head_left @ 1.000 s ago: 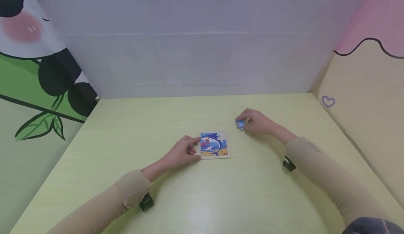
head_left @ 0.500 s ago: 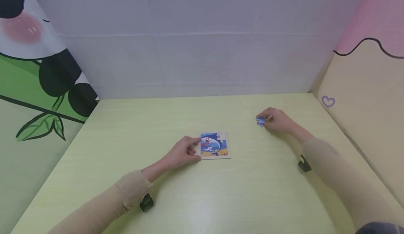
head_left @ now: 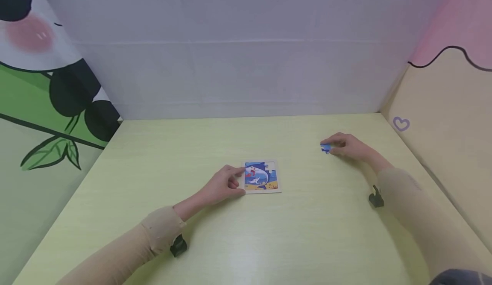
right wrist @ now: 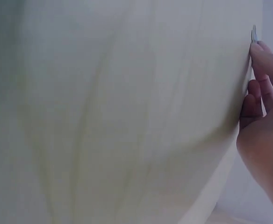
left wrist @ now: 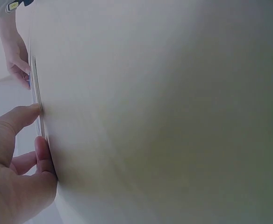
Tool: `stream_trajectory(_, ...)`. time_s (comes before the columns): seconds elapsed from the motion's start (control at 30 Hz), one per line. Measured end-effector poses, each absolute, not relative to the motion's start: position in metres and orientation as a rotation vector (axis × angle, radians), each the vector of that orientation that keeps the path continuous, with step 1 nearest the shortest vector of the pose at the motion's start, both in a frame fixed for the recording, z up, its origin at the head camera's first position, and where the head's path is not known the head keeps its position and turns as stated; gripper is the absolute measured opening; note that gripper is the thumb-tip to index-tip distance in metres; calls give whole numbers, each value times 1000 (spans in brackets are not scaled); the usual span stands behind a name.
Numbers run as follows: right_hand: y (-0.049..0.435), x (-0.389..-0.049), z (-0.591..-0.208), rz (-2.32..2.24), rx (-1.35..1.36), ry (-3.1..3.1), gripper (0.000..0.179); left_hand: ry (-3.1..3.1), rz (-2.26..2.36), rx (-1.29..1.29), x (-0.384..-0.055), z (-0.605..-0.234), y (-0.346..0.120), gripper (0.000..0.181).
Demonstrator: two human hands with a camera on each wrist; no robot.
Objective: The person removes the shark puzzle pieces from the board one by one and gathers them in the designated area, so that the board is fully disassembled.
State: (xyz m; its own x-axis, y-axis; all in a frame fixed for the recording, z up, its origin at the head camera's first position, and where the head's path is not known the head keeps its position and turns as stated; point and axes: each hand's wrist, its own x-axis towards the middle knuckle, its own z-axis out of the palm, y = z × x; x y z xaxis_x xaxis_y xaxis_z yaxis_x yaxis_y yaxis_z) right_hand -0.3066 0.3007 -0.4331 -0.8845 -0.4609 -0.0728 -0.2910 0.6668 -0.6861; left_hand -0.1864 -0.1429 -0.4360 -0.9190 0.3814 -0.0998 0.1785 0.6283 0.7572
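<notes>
A small square jigsaw puzzle (head_left: 261,177) with a dolphin picture lies in a pale frame on the table in the head view. Its upper right corner shows a bare patch of the backing. My left hand (head_left: 223,184) holds the frame at its left side, with the index finger on the rim and the thumb by the lower corner. To the right and farther back, my right hand (head_left: 347,147) pinches a blue jigsaw piece (head_left: 326,148) between thumb and fingers. The right wrist view shows that piece (right wrist: 254,33) edge-on at the fingertips, low over the table.
The pale yellow table (head_left: 246,229) runs back to a grey-white wall panel (head_left: 246,75). A painted panel (head_left: 50,105) stands along the left side, and a beige and pink one (head_left: 449,118) along the right.
My right hand has moved right, away from the puzzle frame, carrying the blue jigsaw piece; the motion is smaller in the last half second. My left hand and the frame stay in place.
</notes>
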Motion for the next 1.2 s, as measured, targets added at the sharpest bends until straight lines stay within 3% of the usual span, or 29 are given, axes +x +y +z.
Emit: stream_trajectory(1.2,301,-306,-429,-1040,-558,2585,42,2592,1170,455,-186,-436,-143,71)
